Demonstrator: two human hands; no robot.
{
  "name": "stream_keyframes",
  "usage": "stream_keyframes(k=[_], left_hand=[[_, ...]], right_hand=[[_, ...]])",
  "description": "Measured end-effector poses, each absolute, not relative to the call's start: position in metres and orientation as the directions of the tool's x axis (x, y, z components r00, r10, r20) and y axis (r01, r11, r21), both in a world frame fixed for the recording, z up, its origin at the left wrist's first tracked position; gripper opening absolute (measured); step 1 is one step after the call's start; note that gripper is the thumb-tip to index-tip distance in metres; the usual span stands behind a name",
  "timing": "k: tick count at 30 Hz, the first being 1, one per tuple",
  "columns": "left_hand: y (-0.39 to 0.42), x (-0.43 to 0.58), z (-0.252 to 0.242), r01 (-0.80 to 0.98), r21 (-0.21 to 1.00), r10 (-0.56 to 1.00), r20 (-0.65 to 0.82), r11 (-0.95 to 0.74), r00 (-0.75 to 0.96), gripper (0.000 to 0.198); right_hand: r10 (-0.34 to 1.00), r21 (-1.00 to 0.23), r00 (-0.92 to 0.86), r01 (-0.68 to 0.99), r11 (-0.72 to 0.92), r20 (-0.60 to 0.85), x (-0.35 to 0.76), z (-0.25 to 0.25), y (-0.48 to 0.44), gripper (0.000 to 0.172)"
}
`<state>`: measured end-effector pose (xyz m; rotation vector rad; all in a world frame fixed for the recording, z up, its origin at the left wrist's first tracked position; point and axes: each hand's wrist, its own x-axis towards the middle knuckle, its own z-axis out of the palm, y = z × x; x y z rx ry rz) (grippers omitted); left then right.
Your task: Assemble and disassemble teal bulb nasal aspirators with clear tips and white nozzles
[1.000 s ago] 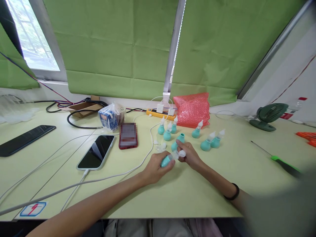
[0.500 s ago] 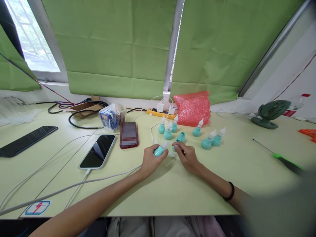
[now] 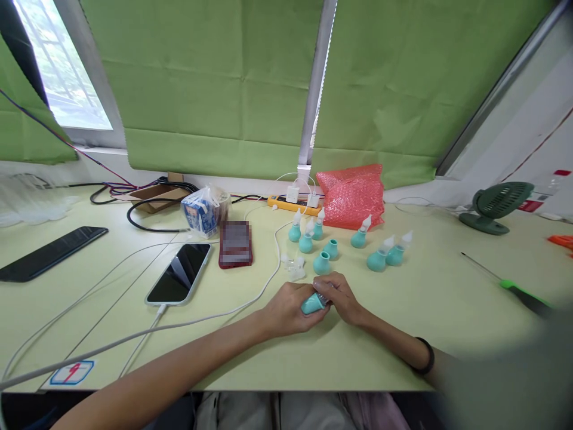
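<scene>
On the near part of the pale yellow-green table (image 3: pixel 403 340), the left hand (image 3: pixel 286 312) is curled around a small teal rubber bulb (image 3: pixel 312 304), which lies on its side just above the tabletop. The right hand (image 3: pixel 344 297) meets it from the other side, fingers pinched shut on the bulb's neck end; what they press there is hidden. Just beyond the hands stand two open-necked teal bulbs (image 3: pixel 322 263), beside a few loose clear plastic tips (image 3: pixel 293 267). A white charging cable (image 3: pixel 242 306) runs past the left wrist to a dark-screened smartphone (image 3: pixel 179 273). Farther back, six teal bulbs with clear tips (image 3: pixel 306 239) stand upright before a pink bubble-wrap bag (image 3: pixel 353 196).
</scene>
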<state>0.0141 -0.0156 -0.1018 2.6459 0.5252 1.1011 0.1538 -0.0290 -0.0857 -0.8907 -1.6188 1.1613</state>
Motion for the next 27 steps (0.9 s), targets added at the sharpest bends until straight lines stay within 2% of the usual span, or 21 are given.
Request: stream_keyframes(k=[2,4,7,9,12,14,17,22,27], left_hand=[[-0.015,0.012,-0.101,0.201,0.17,0.262,0.671,-0.965,0.694,0.014],[-0.013,0.009,-0.097,0.205,0.107,0.222,0.679,-0.973,0.7,0.014],[-0.007,0.003,-0.088,0.318,0.179,0.351,0.68,-0.931,0.643,0.016],[-0.001,0.001,-0.083,0.454,0.23,0.479,0.667,-0.861,0.571,0.02],[0.01,0.001,-0.083,0.631,0.294,0.655,0.593,-0.718,0.469,0.024],[0.015,0.002,-0.088,0.671,0.326,0.713,0.54,-0.667,0.447,0.023],[0.021,0.003,-0.098,0.67,0.355,0.736,0.509,-0.652,0.447,0.017],[0.027,0.001,-0.102,0.633,0.387,0.723,0.532,-0.67,0.441,0.01],[0.044,0.006,-0.086,0.592,0.438,0.702,0.626,-0.677,0.339,0.027]], right_hand=[[0.921,-0.978,-0.333,-0.029,0.205,0.203,0.156,-0.083,-0.025,0.042],[0.923,-0.987,-0.351,-0.097,0.129,0.156,0.158,-0.08,-0.022,0.043],[0.926,-0.981,-0.354,-0.18,0.068,0.129,0.161,-0.076,-0.02,0.041],[0.928,-0.976,-0.352,-0.214,0.048,0.123,0.162,-0.075,-0.02,0.039],[0.925,-0.968,-0.363,-0.248,0.023,0.115,0.164,-0.077,-0.019,0.033],[0.917,-0.966,-0.381,-0.258,0.017,0.118,0.165,-0.079,-0.018,0.026],[0.911,-0.976,-0.396,-0.214,0.035,0.119,0.165,-0.08,-0.017,0.02],[0.936,-0.978,-0.331,-0.201,0.057,0.123,0.171,-0.07,-0.016,0.021],[0.963,-0.958,-0.229,-0.278,0.074,0.141,0.19,-0.056,-0.011,0.024]])
